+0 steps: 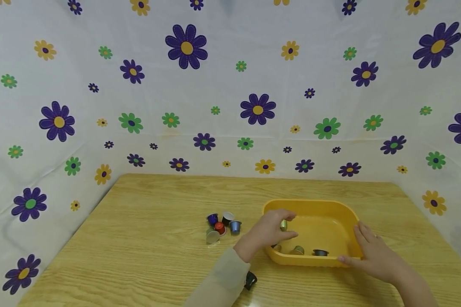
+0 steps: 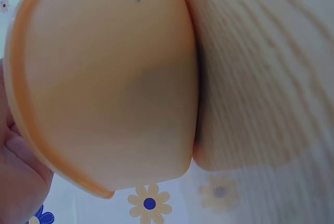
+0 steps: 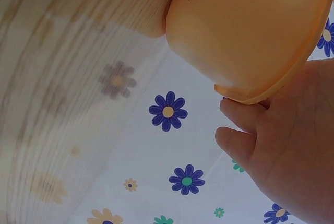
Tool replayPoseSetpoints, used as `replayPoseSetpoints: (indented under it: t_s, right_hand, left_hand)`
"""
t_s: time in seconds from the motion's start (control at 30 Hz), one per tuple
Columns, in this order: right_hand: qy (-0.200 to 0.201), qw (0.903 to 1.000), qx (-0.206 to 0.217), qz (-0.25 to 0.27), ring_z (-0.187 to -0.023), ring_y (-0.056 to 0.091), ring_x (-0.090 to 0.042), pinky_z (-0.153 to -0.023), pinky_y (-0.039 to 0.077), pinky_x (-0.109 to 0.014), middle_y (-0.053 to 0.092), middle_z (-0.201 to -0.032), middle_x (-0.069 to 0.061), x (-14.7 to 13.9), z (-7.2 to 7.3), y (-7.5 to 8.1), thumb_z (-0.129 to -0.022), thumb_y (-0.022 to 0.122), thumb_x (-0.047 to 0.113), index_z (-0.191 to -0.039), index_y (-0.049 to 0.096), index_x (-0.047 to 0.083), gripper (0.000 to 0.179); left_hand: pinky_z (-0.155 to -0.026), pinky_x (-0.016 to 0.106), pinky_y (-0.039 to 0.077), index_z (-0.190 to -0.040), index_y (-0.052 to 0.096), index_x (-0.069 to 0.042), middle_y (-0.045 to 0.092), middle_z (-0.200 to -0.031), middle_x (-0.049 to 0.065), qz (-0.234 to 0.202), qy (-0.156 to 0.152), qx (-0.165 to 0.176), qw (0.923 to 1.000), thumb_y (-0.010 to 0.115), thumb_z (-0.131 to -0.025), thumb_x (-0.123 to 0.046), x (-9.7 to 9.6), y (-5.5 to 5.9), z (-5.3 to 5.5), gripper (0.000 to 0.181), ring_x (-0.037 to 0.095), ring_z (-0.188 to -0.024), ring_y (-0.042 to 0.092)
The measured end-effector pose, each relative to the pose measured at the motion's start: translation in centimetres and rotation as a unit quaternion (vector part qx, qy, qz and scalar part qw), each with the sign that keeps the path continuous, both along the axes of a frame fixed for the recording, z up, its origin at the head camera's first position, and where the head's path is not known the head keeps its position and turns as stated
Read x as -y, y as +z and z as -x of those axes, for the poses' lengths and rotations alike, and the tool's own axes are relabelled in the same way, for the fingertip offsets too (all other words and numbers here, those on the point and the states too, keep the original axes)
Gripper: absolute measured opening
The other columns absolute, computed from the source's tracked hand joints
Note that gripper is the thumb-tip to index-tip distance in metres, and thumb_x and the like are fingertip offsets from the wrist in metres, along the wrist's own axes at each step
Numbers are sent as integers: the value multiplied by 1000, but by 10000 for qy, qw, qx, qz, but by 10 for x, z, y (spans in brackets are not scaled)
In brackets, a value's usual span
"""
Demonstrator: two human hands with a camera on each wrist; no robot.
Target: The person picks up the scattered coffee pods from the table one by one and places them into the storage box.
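- Head view: left hand [image 1: 266, 230] reaches over the near-left side of the yellow tub [image 1: 330, 226], thumb and fingers apart. A green-gold pod [image 1: 283, 225] shows right in that gap, its longer side running roughly from finger toward thumb; whether skin touches it, I can't tell from where I stand. The left hand is clearly nearer, and that narrow gap is what I'd say the coming move turns on.
- Right hand [image 1: 378, 256] lies at the tub's near-right corner, thumb along the near rim, fingers spread from it on the right side — how firmly, I can't tell.
- Inside, along the near wall, sit a gold pod [image 1: 298, 250] and a grey pod [image 1: 320, 253]. Left of the tub, a blue pod [image 1: 212, 219], a red pod [image 1: 220, 228] and others cluster on the table [image 1: 146, 234]; a black pod [image 1: 250, 280] lies beside the left sleeve [image 1: 226, 279].
- Left wrist view: the tub's outer wall, the hand partly seen beyond its rim — fingertips hidden.
- Right wrist view: two fingertips just beside the rim, slightly apart; no pods visible.
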State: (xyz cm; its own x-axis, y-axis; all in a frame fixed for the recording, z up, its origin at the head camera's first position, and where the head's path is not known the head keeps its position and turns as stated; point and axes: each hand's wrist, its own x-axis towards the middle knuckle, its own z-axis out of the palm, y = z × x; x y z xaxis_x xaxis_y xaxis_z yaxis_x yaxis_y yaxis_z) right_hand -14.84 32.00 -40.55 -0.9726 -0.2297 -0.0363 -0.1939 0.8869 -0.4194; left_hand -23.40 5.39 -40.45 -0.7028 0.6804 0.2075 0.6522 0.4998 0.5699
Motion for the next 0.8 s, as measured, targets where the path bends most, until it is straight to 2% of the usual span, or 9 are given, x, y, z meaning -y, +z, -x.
replayPoseSetpoints:
  t_s: [0.17, 0.47, 0.8]
  right_hand:
    - [2, 10000, 13, 15, -121, 12, -52, -93, 11, -63, 9, -135, -38, 0, -1, 1, -78, 60, 48, -129, 19, -22, 96]
    - [-3, 10000, 47, 14, -121, 11, -52, -93, 10, -63, 8, -135, -38, -2, 0, -1, -78, 59, 50, -129, 17, -21, 97]
    - [-15, 10000, 32, -4, -121, 11, -52, -93, 10, -63, 8, -135, -38, -2, 2, -2, -78, 58, 52, -129, 17, -21, 98]
  left_hand:
    - [-83, 20, 42, -119, 53, -2, 57, -111, 6, 14, 86, 0, 10000, 64, -82, -25, 5, 5, -2, 45, 16, -101, 53]
    - [-83, 21, 42, -119, 54, -2, 57, -113, 5, 107, 161, -278, 9994, 63, -82, -25, 22, 7, -2, 44, 15, -101, 54]
    - [-85, 25, 42, -119, 54, -3, 56, -114, 5, 79, 439, -68, 9990, 65, -81, -24, 45, 9, -4, 45, 16, -102, 53]
